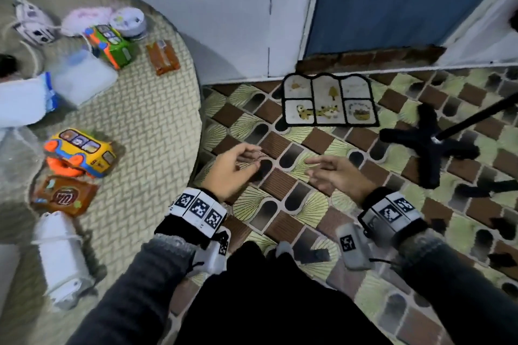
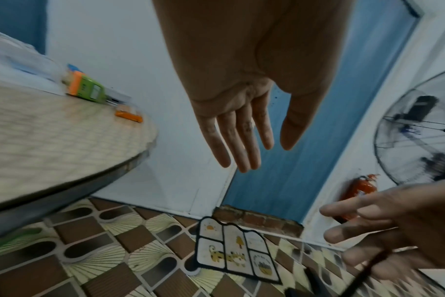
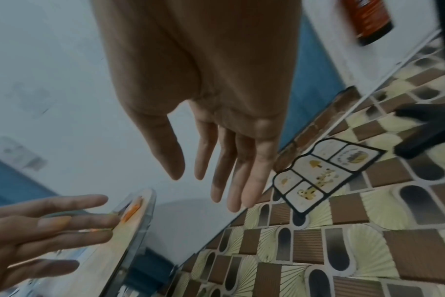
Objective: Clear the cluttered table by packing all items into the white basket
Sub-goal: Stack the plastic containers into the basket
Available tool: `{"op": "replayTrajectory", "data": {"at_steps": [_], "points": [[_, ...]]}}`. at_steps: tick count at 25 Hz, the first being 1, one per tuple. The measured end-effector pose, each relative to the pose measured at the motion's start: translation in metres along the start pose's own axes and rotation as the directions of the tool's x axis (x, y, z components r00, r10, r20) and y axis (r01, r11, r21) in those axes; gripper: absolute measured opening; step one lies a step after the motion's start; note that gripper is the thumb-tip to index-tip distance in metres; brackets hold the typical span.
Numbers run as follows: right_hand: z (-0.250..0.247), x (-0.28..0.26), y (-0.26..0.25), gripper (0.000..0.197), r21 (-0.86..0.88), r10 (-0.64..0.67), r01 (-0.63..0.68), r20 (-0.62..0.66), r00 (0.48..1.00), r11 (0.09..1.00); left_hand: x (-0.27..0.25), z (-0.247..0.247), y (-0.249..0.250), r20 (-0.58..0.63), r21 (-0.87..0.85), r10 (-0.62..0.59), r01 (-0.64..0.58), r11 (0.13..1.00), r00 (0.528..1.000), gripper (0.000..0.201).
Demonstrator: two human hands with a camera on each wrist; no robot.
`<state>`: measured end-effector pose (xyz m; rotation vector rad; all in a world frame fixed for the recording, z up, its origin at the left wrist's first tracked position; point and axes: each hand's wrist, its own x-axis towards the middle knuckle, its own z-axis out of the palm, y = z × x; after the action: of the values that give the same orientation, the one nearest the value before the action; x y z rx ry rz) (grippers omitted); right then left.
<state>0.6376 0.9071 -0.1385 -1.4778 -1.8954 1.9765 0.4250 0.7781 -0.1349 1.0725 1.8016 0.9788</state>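
Observation:
Both my hands hang empty over the tiled floor, just right of the round table. My left hand has loosely curled fingers in the head view; its wrist view shows the left hand with straight fingers. My right hand is relaxed and spread, as the right hand also appears from its wrist. On the table lie a yellow toy bus, a green toy bus, a brown snack packet, a brown pouch, a white bottle and a clear box. No white basket is in view.
More small items crowd the table's far side: a round tin, a pink fluffy thing. On the floor lie a doormat and a fan's black cross base. A blue door stands ahead, a fire extinguisher beside it.

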Motion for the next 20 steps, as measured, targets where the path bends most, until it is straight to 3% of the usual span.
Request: {"op": "replayTrajectory", "data": {"at_steps": [5, 15, 20], "points": [[0.019, 0.079, -0.067, 0.034, -0.104, -0.049, 0.073, 0.216, 0.975, 0.992, 0.004, -0.052, -0.016, -0.270, -0.096, -0.147, 0.125, 0.987, 0.951, 0.026], [0.130, 0.195, -0.205, 0.026, -0.196, -0.086, 0.214, 0.513, 0.854, 0.957, 0.028, -0.167, -0.053, -0.562, -0.089, -0.241, 0.232, 0.969, 0.791, 0.021], [0.183, 0.232, -0.261, 0.020, -0.224, -0.072, 0.277, 0.642, 0.763, 0.935, 0.047, -0.217, -0.057, -0.673, -0.133, -0.272, 0.249, 0.959, 0.688, 0.024]]}}
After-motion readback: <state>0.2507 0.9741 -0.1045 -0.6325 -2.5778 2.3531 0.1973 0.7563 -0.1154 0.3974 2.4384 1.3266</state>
